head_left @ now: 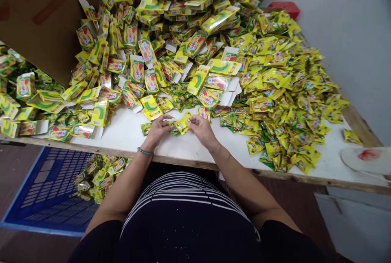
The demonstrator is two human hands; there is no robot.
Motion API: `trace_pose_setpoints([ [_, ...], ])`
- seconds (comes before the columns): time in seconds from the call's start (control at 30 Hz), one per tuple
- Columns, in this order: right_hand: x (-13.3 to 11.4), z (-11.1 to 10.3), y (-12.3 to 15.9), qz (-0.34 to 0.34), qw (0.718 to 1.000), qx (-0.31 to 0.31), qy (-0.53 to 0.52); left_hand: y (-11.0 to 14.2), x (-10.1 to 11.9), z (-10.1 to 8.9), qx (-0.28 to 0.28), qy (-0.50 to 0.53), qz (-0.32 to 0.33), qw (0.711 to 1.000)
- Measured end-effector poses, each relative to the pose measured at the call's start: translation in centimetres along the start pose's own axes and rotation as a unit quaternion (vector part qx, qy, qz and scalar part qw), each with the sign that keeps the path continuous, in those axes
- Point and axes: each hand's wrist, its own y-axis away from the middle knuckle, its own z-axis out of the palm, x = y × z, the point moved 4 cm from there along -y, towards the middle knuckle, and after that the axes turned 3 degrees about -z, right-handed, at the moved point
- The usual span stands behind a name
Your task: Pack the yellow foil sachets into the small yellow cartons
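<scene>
My right hand (201,130) is closed, its thumb and fingers pinching the edge of a small yellow candy packet (182,124) just above the white tabletop. My left hand (159,130), with a beaded bracelet on the wrist, is to the left of that packet. Its fingers are bent but apart, near a green packet (175,131) that lies partly under the yellow one. Another green packet (146,128) rests beside the left hand. Just beyond my hands lies a yellow printed box (150,107).
Yellow-green boxes (146,51), many with open flaps, are heaped at the back. Loose yellow packets (275,91) pile up on the right. A cardboard carton (45,18) leans in from the left. Below the table edge stands a blue crate (51,189) with packets.
</scene>
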Motion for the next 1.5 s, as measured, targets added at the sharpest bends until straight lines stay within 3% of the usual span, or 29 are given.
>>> trace_pose_setpoints([
  [0.07, 0.2, 0.1, 0.1, 0.02, 0.999, 0.015, -0.045, -0.1, -0.1, 0.0, 0.012, 0.014, 0.001, 1.0],
  [0.27, 0.0, 0.9, 0.4, 0.02, 0.999, 0.021, -0.036, -0.1, -0.1, -0.1, 0.041, 0.06, -0.004, 0.997],
  [0.5, 0.7, 1.4, 0.8, 0.024, 0.997, 0.053, -0.048, 0.4, 0.5, 0.5, 0.031, 0.072, 0.011, 0.997],
  [0.63, 0.4, 1.5, 0.8, -0.004, 0.998, 0.042, -0.037, 0.4, 0.5, 0.6, 0.053, 0.063, 0.025, 0.996],
  [0.73, 0.1, 1.6, 0.8, -0.018, 0.999, -0.003, -0.034, 0.2, 0.3, 0.7, 0.046, 0.071, 0.018, 0.996],
  [0.87, 0.0, 2.3, 1.1, 0.019, 0.996, -0.083, -0.028, 0.5, 0.2, 0.6, 0.04, 0.014, 0.021, 0.999],
  [0.97, -0.6, 1.7, 1.2, -0.017, 0.999, -0.037, 0.028, 0.9, 1.6, -0.3, 0.063, -0.069, 0.043, 0.995],
  [1.03, -1.1, 1.1, 1.2, -0.055, 0.995, 0.009, 0.088, 1.1, 3.6, -1.7, 0.105, -0.099, 0.065, 0.987],
  [1.1, -1.4, 0.6, 1.1, -0.077, 0.989, 0.035, 0.12, 1.1, 6.5, -3.5, 0.158, -0.193, 0.102, 0.963],
  [1.17, -1.4, 0.4, 1.0, -0.08, 0.989, 0.044, 0.117, 0.7, 9.2, -4.8, 0.171, -0.411, 0.148, 0.883],
  [1.23, -1.5, 0.3, 0.7, -0.08, 0.989, 0.052, 0.111, -0.2, 10.4, -5.4, 0.109, -0.597, 0.15, 0.781],
  [1.3, -1.6, 0.2, 0.5, -0.083, 0.989, 0.06, 0.105, -1.4, 9.9, -5.9, 0.022, -0.688, 0.119, 0.715],
  [1.33, -1.7, 0.2, 0.3, -0.082, 0.99, 0.061, 0.1, -2.0, 9.4, -6.0, -0.009, -0.707, 0.111, 0.698],
  [1.4, -1.8, 0.2, 0.1, -0.075, 0.992, 0.058, 0.086, -3.2, 8.6, -6.2, -0.035, -0.706, 0.126, 0.696],
  [1.5, -2.0, 0.0, -0.1, -0.066, 0.993, 0.056, 0.079, -4.5, 8.1, -6.0, -0.034, -0.639, 0.175, 0.748],
])
